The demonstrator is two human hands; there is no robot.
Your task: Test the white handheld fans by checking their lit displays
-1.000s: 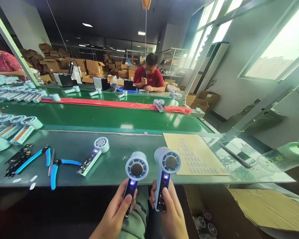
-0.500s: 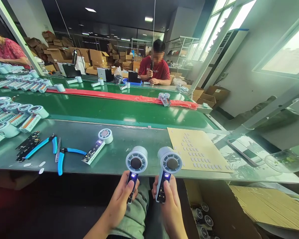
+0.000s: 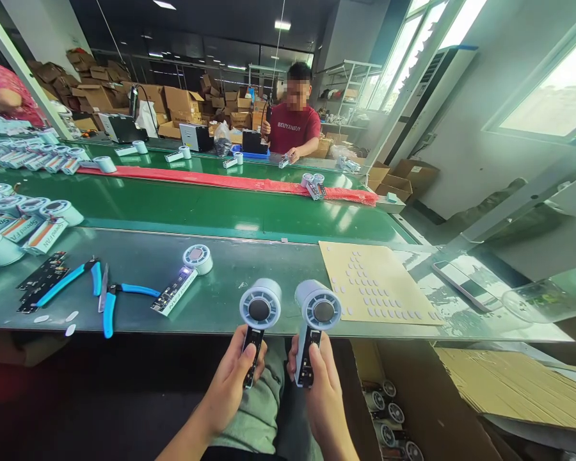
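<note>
Two handheld fans, side by side, upright just off the near edge of the table (image 3: 269,269). The left fan (image 3: 259,314) sits clamped in the left hand (image 3: 233,384), thumb pressed on its dark handle; the right fan (image 3: 318,314) is gripped in the right hand (image 3: 322,390), thumb likewise on the handle. Further left on the table lies a third fan (image 3: 185,278), flat, beside blue-handled cutters (image 3: 112,301). To the right, a tan sticker sheet (image 3: 374,288). Across the green belt (image 3: 196,214), a co-worker in a red shirt (image 3: 295,128) works.
</note>
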